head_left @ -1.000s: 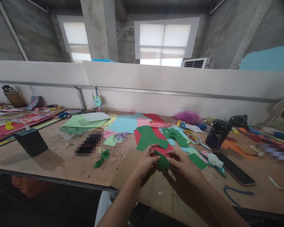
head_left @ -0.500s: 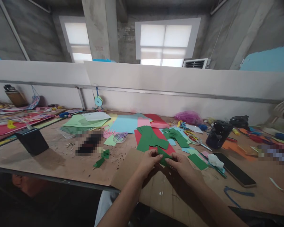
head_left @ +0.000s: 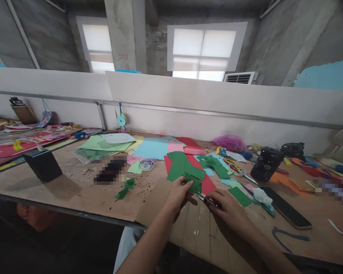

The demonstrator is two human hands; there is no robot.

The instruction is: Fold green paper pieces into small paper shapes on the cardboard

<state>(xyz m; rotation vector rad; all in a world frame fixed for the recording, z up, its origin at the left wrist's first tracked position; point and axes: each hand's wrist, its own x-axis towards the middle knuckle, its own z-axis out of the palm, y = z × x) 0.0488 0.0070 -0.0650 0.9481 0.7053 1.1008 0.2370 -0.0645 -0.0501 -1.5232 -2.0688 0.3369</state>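
My left hand (head_left: pixel 180 194) pinches a small folded piece of green paper (head_left: pixel 195 186) between thumb and fingers. In my right hand (head_left: pixel 225 204) is a pair of scissors (head_left: pixel 202 197), its silver blades pointing at the lower edge of that paper; the handles are mostly hidden by my fingers. Both hands are above a brown cardboard sheet (head_left: pixel 157 196). Just beyond them, several green paper strips (head_left: pixel 177 167) lie on a red sheet (head_left: pixel 208 184). To the right lies a green rectangle (head_left: pixel 240 196) of paper.
A phone (head_left: pixel 288 209), a crumpled white tissue (head_left: pixel 262 196) and a dark cup (head_left: pixel 265 164) stand or lie at the right. On the left are a black box (head_left: pixel 44 165) and green scraps (head_left: pixel 121 193). Coloured sheets (head_left: pixel 151 148) spread along the back, near a white partition (head_left: pixel 171 95).
My right hand has let go of the green paper and now holds scissors against its edge. The left hand keeps the paper. The view has shifted slightly.
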